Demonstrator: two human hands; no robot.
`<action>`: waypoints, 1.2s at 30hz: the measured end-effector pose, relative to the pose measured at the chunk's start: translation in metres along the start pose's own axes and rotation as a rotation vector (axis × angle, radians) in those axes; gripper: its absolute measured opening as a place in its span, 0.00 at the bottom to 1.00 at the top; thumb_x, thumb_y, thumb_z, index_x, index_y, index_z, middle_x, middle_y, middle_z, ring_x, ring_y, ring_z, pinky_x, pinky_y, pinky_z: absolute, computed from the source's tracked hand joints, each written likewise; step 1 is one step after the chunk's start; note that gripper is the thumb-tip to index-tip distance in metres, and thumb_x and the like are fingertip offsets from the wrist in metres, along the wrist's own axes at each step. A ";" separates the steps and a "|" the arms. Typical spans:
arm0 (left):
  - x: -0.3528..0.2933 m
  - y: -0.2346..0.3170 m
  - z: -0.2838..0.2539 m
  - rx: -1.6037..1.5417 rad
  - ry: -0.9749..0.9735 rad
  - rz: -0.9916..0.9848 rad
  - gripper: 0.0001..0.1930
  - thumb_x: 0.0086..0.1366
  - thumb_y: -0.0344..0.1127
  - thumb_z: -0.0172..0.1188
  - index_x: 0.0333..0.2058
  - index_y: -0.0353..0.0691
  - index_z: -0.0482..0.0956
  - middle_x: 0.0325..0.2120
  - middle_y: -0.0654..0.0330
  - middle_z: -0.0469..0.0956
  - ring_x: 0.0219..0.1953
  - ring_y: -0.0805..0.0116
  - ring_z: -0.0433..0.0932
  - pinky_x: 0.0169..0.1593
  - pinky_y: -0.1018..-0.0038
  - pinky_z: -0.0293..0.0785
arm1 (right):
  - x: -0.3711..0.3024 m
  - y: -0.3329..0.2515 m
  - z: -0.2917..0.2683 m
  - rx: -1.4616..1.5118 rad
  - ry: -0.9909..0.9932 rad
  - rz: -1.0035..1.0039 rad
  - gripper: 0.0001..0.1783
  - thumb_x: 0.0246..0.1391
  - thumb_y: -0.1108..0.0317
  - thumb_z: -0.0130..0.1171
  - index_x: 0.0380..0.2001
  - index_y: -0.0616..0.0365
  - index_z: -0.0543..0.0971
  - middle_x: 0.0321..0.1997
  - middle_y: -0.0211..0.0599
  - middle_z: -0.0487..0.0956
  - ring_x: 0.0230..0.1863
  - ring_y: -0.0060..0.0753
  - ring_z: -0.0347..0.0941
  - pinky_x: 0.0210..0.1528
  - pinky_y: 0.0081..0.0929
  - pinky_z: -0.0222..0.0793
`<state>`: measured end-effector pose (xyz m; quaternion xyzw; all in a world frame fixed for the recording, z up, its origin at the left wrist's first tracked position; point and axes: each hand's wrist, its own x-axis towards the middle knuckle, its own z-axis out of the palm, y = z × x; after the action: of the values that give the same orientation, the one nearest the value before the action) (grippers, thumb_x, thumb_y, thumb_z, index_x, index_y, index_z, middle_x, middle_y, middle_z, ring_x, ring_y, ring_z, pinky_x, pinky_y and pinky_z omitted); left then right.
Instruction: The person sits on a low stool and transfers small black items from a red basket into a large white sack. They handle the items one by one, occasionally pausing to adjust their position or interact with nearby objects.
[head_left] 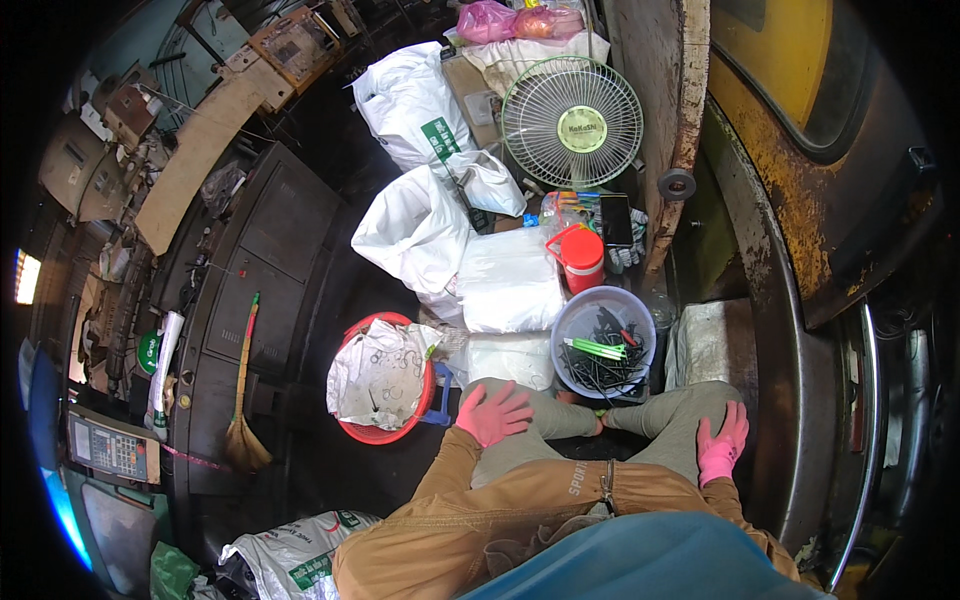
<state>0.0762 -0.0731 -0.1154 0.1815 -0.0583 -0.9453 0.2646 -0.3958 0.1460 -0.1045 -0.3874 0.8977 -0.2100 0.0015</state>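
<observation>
Both my hands wear pink gloves and rest on my thighs. My left hand (494, 413) lies flat over the left knee with its fingers spread, holding nothing. On the outer side of the right thigh my right hand (722, 442) lies with fingers stretched out, also holding nothing. Between and beyond my knees stands a pale lilac basin (560, 352) with many thin black pieces (606, 374) in it. A green-handled tool (598, 348) lies across those pieces. To the left is a red basket (428, 400) lined with a white sack (375, 375).
A red jug (580, 252) stands behind the basin, beside white plastic-wrapped packs (511, 280). A green-rimmed fan (572, 122) and white sacks (412, 105) are farther back. A broom (246, 430) leans on a dark cabinet at left. A rusty yellow machine (858, 215) bounds the right side.
</observation>
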 end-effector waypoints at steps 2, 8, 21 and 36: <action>-0.001 -0.001 0.002 -0.005 0.007 0.004 0.40 0.71 0.67 0.45 0.74 0.52 0.55 0.74 0.47 0.53 0.69 0.34 0.60 0.69 0.40 0.57 | 0.001 0.000 -0.001 0.002 -0.002 0.006 0.39 0.51 0.56 0.67 0.66 0.51 0.67 0.73 0.45 0.63 0.70 0.58 0.59 0.69 0.51 0.59; -0.002 0.000 0.001 -0.022 -0.008 0.005 0.40 0.71 0.67 0.45 0.74 0.52 0.55 0.74 0.47 0.53 0.69 0.34 0.61 0.69 0.39 0.57 | 0.001 -0.008 -0.009 0.008 -0.034 0.021 0.38 0.53 0.57 0.67 0.66 0.53 0.67 0.73 0.48 0.63 0.70 0.59 0.58 0.71 0.48 0.58; -0.002 -0.001 0.002 -0.017 -0.003 0.010 0.39 0.71 0.66 0.46 0.73 0.52 0.56 0.73 0.47 0.55 0.69 0.34 0.61 0.68 0.40 0.58 | 0.001 -0.004 -0.002 -0.004 -0.017 0.024 0.40 0.52 0.56 0.67 0.66 0.51 0.67 0.73 0.44 0.63 0.70 0.57 0.59 0.69 0.50 0.60; -0.003 -0.002 0.006 0.033 0.018 0.034 0.38 0.69 0.67 0.50 0.69 0.51 0.63 0.72 0.47 0.59 0.68 0.35 0.64 0.66 0.39 0.63 | 0.000 -0.003 -0.003 -0.012 -0.014 0.016 0.40 0.51 0.56 0.68 0.66 0.51 0.67 0.73 0.44 0.63 0.70 0.58 0.59 0.69 0.50 0.60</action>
<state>0.0754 -0.0692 -0.1091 0.1933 -0.0746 -0.9379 0.2782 -0.3941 0.1449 -0.1010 -0.3816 0.9020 -0.2020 0.0071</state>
